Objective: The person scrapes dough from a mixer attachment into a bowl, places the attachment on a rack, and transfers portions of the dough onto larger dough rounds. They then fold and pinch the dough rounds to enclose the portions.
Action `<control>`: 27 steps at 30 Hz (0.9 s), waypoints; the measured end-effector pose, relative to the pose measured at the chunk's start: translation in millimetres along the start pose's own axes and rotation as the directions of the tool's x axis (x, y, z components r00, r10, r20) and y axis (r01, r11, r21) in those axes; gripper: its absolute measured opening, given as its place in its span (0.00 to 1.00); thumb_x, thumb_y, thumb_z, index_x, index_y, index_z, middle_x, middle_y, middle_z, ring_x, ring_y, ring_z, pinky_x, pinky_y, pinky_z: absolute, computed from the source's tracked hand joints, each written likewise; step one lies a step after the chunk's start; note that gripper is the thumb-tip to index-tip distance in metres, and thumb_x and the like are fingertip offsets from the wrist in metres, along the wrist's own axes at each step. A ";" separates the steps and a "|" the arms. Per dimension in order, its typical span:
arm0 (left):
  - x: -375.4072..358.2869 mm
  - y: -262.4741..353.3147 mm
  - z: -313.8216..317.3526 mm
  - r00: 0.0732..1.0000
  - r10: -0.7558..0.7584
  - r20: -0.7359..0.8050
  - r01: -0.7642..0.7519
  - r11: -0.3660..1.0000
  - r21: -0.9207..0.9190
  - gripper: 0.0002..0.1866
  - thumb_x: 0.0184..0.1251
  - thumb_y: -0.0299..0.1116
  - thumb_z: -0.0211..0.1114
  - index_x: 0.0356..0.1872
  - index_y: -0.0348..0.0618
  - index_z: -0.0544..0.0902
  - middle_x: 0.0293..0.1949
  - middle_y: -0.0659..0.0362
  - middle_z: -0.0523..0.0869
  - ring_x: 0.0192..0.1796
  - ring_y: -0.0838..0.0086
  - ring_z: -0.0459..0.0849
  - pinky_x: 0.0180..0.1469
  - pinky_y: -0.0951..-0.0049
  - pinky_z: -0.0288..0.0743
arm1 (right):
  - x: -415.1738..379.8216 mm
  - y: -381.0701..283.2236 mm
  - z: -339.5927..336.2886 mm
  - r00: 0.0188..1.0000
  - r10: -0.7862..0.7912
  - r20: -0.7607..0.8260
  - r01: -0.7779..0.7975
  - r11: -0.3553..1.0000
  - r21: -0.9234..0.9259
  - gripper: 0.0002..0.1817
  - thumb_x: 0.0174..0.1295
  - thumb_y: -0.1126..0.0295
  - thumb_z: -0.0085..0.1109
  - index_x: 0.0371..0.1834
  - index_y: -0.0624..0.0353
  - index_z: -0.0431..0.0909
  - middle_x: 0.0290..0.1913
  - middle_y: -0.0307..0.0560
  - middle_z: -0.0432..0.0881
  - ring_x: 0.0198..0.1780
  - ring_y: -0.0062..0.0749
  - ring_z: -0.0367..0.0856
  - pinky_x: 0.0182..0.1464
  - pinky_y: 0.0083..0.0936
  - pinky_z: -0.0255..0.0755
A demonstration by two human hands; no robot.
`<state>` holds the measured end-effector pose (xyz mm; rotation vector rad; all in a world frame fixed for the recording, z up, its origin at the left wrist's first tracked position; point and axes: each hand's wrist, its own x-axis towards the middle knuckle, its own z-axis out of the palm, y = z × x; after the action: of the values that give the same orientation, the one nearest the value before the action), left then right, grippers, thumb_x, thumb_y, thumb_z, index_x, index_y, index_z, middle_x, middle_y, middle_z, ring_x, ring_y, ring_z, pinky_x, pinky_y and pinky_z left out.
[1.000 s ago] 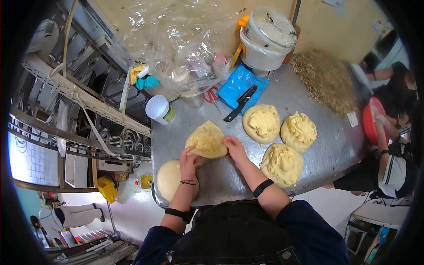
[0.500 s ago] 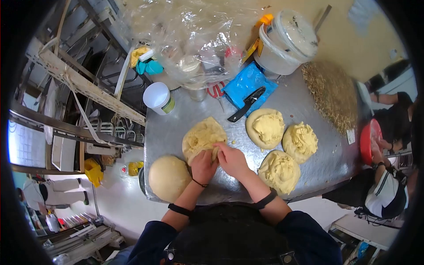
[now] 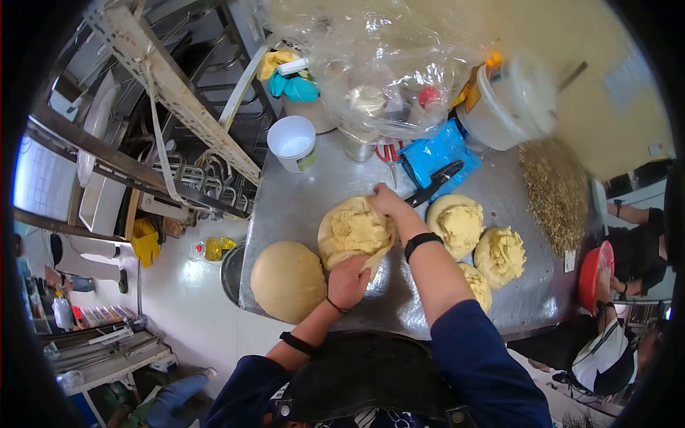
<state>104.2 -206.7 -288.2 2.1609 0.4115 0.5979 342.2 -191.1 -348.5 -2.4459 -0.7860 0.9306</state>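
A round of dough (image 3: 330,239) with crumbly pale-yellow filling (image 3: 359,230) on top lies on the metal table. My left hand (image 3: 348,282) is closed on its near edge, where a flap of dough stands stretched up. At the far right edge, my right hand (image 3: 386,200) has its fingers pinched on the dough rim. To the left sits a smooth dough ball (image 3: 287,281). Right of my hands are three more dough rounds topped with yellow filling (image 3: 457,222); my right forearm partly hides the nearest one.
A black knife (image 3: 433,184) rests on a blue packet (image 3: 437,153) beside red-handled scissors (image 3: 390,153). Behind stand a white tub (image 3: 293,145), clear plastic sheeting (image 3: 399,64) and a plastic bucket (image 3: 496,114). Brown flaky material (image 3: 553,192) is heaped right; a co-worker's hands are at a red bowl (image 3: 591,278).
My right hand has moved from beside my left hand to the dough's far edge. The near edge is now stretched into a flap, exposing more filling. The whole view has shifted.
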 end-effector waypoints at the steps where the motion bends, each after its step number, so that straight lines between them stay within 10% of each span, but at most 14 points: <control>1: 0.5 0.5 -1.3 1.000 -0.003 -0.007 0.003 1.000 -0.003 0.14 0.53 0.27 0.60 0.43 0.39 0.76 0.29 0.47 0.80 0.33 0.51 0.78 0.35 0.56 0.71 | -2.9 -3.2 -9.6 0.982 0.048 0.181 -0.067 0.993 0.102 0.20 0.53 0.61 0.56 0.42 0.69 0.78 0.31 0.58 0.80 0.29 0.44 0.80 0.29 0.40 0.73; 6: 4.4 2.5 -4.0 0.976 -0.218 0.002 0.217 0.973 -0.071 0.31 0.53 0.29 0.61 0.62 0.45 0.65 0.21 0.51 0.77 0.25 0.53 0.77 0.28 0.59 0.71 | -28.9 -1.0 -26.9 0.959 0.054 0.279 -0.112 0.974 0.197 0.16 0.56 0.62 0.54 0.33 0.68 0.78 0.26 0.55 0.80 0.24 0.42 0.78 0.25 0.39 0.70; 8: 7.7 3.6 -3.8 0.964 -0.267 -0.007 0.265 0.959 -0.101 0.34 0.53 0.29 0.61 0.65 0.46 0.62 0.20 0.52 0.76 0.23 0.54 0.77 0.26 0.59 0.70 | -62.4 -3.6 -27.2 0.822 -0.526 -0.216 0.550 0.833 0.062 0.12 0.60 0.66 0.50 0.36 0.64 0.77 0.28 0.59 0.80 0.26 0.48 0.79 0.29 0.40 0.71; 12: 14.5 6.6 -10.3 0.934 -0.357 0.023 0.357 0.929 -0.096 0.35 0.53 0.28 0.60 0.66 0.50 0.63 0.21 0.53 0.77 0.24 0.55 0.78 0.27 0.61 0.71 | -167.6 -43.7 -31.4 0.881 -0.473 0.018 0.449 0.822 -0.350 0.09 0.60 0.68 0.50 0.40 0.60 0.73 0.29 0.54 0.79 0.32 0.51 0.79 0.35 0.43 0.73; 16: 7.5 -13.7 4.9 0.994 0.033 -0.100 -0.045 0.992 -0.117 0.19 0.50 0.27 0.61 0.48 0.50 0.79 0.26 0.52 0.79 0.31 0.58 0.80 0.32 0.64 0.74 | -218.5 -19.5 15.7 0.710 -0.689 -0.141 0.613 0.704 -0.358 0.10 0.53 0.71 0.54 0.39 0.57 0.75 0.31 0.46 0.78 0.30 0.42 0.79 0.31 0.34 0.74; 27: -22.8 -12.1 9.5 0.996 0.036 0.087 -0.025 0.992 -0.120 0.08 0.52 0.30 0.60 0.34 0.44 0.76 0.25 0.51 0.77 0.30 0.56 0.79 0.31 0.59 0.72 | -132.2 -46.8 -20.1 0.842 -0.481 -0.245 0.449 0.876 -0.176 0.16 0.56 0.61 0.54 0.40 0.62 0.78 0.41 0.58 0.79 0.43 0.53 0.77 0.46 0.42 0.71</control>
<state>89.4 -216.6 -309.2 2.0746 0.2880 0.5269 257.7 -242.2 -247.0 -2.2408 -1.2743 0.3506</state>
